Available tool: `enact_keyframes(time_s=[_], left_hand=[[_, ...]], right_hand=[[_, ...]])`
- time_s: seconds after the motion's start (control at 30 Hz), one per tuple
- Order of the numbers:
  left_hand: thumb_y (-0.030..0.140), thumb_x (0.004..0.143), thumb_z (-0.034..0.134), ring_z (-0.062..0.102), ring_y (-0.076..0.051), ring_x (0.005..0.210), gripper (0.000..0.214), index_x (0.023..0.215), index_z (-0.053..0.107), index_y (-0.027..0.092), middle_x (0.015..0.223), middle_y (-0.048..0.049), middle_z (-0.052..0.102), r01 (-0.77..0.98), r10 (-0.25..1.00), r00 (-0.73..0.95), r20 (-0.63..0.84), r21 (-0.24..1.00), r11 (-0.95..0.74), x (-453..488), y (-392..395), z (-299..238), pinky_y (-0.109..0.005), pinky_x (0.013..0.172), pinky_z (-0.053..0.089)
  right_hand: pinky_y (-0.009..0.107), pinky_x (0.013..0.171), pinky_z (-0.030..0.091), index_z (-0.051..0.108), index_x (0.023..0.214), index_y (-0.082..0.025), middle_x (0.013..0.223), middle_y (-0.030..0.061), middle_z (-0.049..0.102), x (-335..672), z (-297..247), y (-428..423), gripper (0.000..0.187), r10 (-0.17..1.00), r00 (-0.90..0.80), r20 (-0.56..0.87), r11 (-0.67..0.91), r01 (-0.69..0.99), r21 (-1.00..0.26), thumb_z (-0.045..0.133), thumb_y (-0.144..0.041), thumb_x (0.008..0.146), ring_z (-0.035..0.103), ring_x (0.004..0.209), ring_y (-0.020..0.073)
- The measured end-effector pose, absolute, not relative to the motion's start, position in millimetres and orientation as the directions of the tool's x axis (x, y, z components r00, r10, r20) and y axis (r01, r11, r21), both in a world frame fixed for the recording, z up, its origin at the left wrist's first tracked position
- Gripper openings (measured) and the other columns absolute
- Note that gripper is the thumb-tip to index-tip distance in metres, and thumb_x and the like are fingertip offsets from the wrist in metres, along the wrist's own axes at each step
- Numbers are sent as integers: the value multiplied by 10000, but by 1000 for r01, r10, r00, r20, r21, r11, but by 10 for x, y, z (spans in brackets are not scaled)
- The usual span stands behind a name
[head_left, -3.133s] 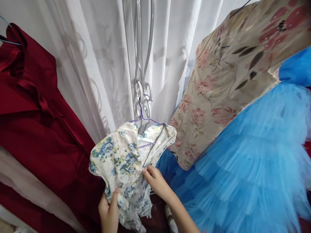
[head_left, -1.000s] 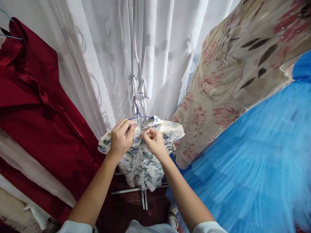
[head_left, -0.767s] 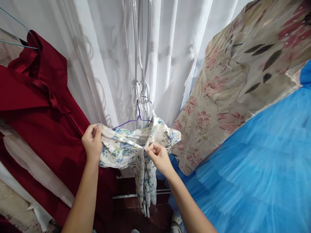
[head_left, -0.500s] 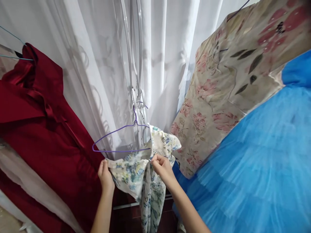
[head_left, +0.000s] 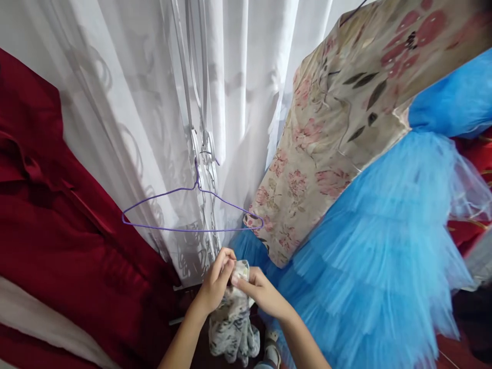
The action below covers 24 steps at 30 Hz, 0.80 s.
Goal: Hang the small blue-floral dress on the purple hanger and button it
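A small white garment with a blue and green floral print hangs bunched from both hands, low in the middle of the view. My left hand is closed, thumb against fingers, at the garment's upper edge. Close beside it, my right hand pinches the cloth near the top. Much of the garment is folded, so its exact kind is hard to make out. Above the hands, a bare purple wire hanger hangs by its hook from a white metal stand.
White curtains fall behind the stand. On the left hangs a dark red garment. A beige floral dress and a blue tiered tulle dress hang on the right. A shoe shows on the floor below.
The floral garment has come off the purple hanger, which now hangs bare. My hands have drawn together and lower, gathering the cloth between them. The view has shifted right.
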<state>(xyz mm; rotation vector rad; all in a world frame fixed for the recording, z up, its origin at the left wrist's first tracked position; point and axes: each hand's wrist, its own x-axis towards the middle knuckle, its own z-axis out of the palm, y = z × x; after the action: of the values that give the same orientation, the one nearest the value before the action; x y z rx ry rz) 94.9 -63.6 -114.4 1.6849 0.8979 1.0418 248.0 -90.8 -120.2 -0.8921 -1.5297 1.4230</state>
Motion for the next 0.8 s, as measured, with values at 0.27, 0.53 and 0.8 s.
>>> enact_keyframes(time_s=[0.27,0.53,0.8], left_hand=[[573,827,637,551,-139,599,417,884,559,167,666,19,516,166,595,780,-192,981,99,639,-780,-1642,-259,619,417],[435,796,735,509,-274,1230,552,1303,584,278,1304,-79,593,39,792,593,145,977,-208,1044,-856,-1206,-356,1076,346],[678,810,583,559,-222,903,540,1083,686,224,936,-48,636,17,835,548,-36,999,33,810,-920,-1211,-308,823,443]], right_hand=[[255,455,352,625,589,-161,531,26,555,3542,-874,-808,416,960,-245,138,118,-97,-988,713,-519,781,456,461,137],[261,564,421,729,757,-122,630,39,583,3347,-341,-664,286,699,-705,115,204,42,-978,723,-405,794,511,583,156],[265,526,438,776,762,-112,627,75,673,3637,-280,-327,251,756,-618,215,284,15,-959,747,-361,765,590,547,184]])
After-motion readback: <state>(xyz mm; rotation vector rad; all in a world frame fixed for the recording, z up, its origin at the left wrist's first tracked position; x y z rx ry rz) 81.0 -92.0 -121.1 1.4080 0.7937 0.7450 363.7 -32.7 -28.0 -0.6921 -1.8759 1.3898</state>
